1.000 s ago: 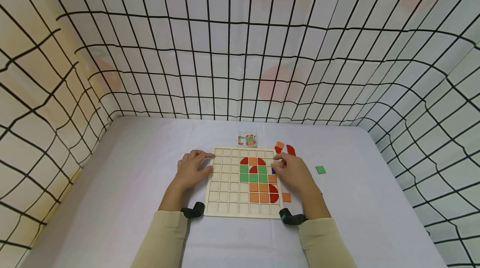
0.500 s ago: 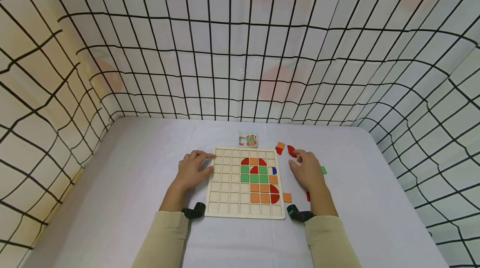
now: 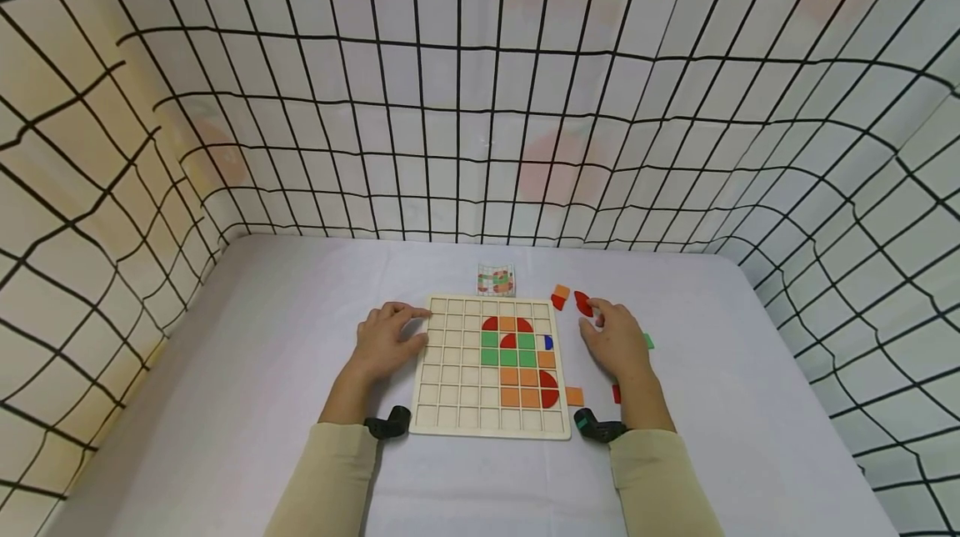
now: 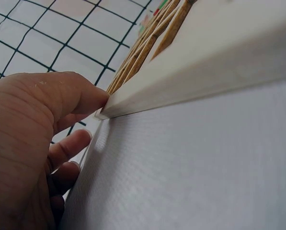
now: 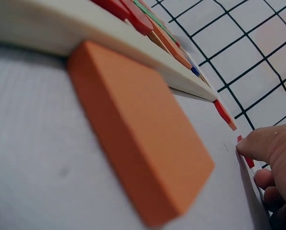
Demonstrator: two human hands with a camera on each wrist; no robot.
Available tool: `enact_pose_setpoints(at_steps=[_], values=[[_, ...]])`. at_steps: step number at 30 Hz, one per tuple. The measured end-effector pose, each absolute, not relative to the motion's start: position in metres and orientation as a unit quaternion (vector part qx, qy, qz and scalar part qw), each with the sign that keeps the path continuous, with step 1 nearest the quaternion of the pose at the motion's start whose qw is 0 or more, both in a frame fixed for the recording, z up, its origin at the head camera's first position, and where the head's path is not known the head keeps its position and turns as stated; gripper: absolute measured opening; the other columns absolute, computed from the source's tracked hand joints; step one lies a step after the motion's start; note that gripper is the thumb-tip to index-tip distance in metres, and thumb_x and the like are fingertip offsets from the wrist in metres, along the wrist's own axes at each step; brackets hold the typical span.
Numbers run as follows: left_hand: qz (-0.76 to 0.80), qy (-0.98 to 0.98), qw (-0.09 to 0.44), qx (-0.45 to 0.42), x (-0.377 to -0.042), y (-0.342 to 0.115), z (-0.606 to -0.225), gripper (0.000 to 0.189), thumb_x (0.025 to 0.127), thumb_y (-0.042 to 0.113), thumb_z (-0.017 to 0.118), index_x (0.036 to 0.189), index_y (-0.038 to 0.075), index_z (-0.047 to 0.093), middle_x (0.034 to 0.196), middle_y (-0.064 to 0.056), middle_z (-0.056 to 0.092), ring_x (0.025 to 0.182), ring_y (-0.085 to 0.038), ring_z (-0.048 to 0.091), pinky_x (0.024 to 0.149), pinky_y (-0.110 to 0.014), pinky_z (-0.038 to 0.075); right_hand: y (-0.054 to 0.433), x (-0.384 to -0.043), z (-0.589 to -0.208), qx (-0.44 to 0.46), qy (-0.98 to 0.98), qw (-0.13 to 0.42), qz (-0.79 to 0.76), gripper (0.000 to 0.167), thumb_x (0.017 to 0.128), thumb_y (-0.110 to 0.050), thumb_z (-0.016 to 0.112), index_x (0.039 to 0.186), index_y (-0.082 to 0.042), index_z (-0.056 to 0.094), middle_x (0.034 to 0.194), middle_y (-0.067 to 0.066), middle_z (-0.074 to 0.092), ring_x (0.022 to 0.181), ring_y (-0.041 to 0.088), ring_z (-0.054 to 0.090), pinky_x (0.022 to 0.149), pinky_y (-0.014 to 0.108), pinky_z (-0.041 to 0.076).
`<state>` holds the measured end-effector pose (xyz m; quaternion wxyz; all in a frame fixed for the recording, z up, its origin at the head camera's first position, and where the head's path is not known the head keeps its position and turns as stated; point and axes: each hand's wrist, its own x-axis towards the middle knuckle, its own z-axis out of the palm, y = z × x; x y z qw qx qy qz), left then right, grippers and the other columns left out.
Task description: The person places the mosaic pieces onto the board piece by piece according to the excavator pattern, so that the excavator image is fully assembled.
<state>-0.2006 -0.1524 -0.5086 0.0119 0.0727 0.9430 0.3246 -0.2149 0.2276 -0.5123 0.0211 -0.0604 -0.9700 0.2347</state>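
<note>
In the head view, a wooden grid board [image 3: 450, 370] lies on the white cloth, its right half partly filled with red, green and orange pieces. My left hand [image 3: 381, 343] rests at the board's left edge, thumb and index fingertips against the rim. The left wrist view shows the thumb [image 4: 80, 93] at the board's side. To the right of the board, my right hand [image 3: 618, 341] reaches a loose red rounded piece [image 3: 582, 302], index fingertip at its edge, thumb apart from it. A small blue half-round piece [image 3: 548, 343] sits in a right-hand cell.
Behind the board lies a small pattern card [image 3: 496, 279]. Loose orange square [image 3: 562, 291] and red pieces lie by its far right corner. Another orange square [image 3: 574, 396] touches the right edge; a green piece [image 3: 649, 341] is partly hidden. Black wire mesh [image 3: 480, 128] surrounds the table.
My right hand has left the blue piece in the board and moved right to the loose red piece, staying there this last half second. The left hand keeps its place.
</note>
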Motion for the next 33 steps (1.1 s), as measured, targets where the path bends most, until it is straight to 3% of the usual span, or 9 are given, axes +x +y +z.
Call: enact_pose_setpoints(at_steps=[10, 18, 21, 27, 33], values=[[0.330, 0.941, 0.013, 0.076, -0.1999, -0.1531, -0.5089, 0.040, 0.093, 0.031, 0.067, 0.133, 0.024, 0.067, 0.136, -0.010, 0.057, 0.124, -0.034, 0.048, 0.102, -0.056, 0.031, 0.2260, -0.2134, -0.5127, -0.088, -0.964, 0.030, 0.250, 0.041, 0.097, -0.032, 0.066, 0.128, -0.007, 0.061, 0.098, 0.012, 0.058, 0.089, 0.026, 0.053, 0.070, 0.034, 0.045], [0.327, 0.942, 0.007, 0.077, -0.1994, -0.1530, -0.5088, 0.040, 0.093, 0.030, 0.068, 0.133, 0.023, 0.067, 0.136, -0.011, 0.057, 0.123, -0.035, 0.049, 0.101, -0.057, 0.032, 0.2294, -0.2092, -0.5068, -0.124, -0.948, 0.005, 0.292, 0.041, 0.090, -0.046, 0.074, 0.101, -0.007, 0.065, 0.095, 0.012, 0.060, 0.089, 0.026, 0.054, 0.070, 0.033, 0.044], [0.325, 0.942, 0.004, 0.078, -0.1994, -0.1529, -0.5092, 0.040, 0.093, 0.030, 0.068, 0.132, 0.023, 0.067, 0.135, -0.012, 0.058, 0.123, -0.035, 0.049, 0.100, -0.057, 0.032, 0.2308, -0.2087, -0.5055, -0.116, -0.950, -0.008, 0.290, 0.043, 0.090, -0.046, 0.074, 0.108, -0.008, 0.066, 0.098, 0.012, 0.061, 0.091, 0.027, 0.054, 0.072, 0.035, 0.045], [0.327, 0.942, 0.006, 0.079, -0.1998, -0.1525, -0.5083, 0.040, 0.093, 0.031, 0.067, 0.133, 0.023, 0.067, 0.136, -0.011, 0.057, 0.123, -0.035, 0.049, 0.101, -0.057, 0.032, 0.2332, -0.2077, -0.5049, -0.051, -0.964, -0.025, 0.259, 0.049, 0.099, -0.034, 0.065, 0.141, -0.011, 0.057, 0.109, 0.015, 0.060, 0.097, 0.028, 0.054, 0.083, 0.043, 0.051], [0.329, 0.941, 0.009, 0.080, -0.1997, -0.1530, -0.5083, 0.040, 0.093, 0.031, 0.067, 0.133, 0.023, 0.067, 0.136, -0.011, 0.057, 0.124, -0.035, 0.049, 0.102, -0.058, 0.031, 0.2339, -0.2073, -0.5049, -0.050, -0.963, -0.032, 0.263, 0.044, 0.097, -0.035, 0.069, 0.132, -0.009, 0.061, 0.106, 0.013, 0.060, 0.097, 0.027, 0.053, 0.079, 0.039, 0.049]])
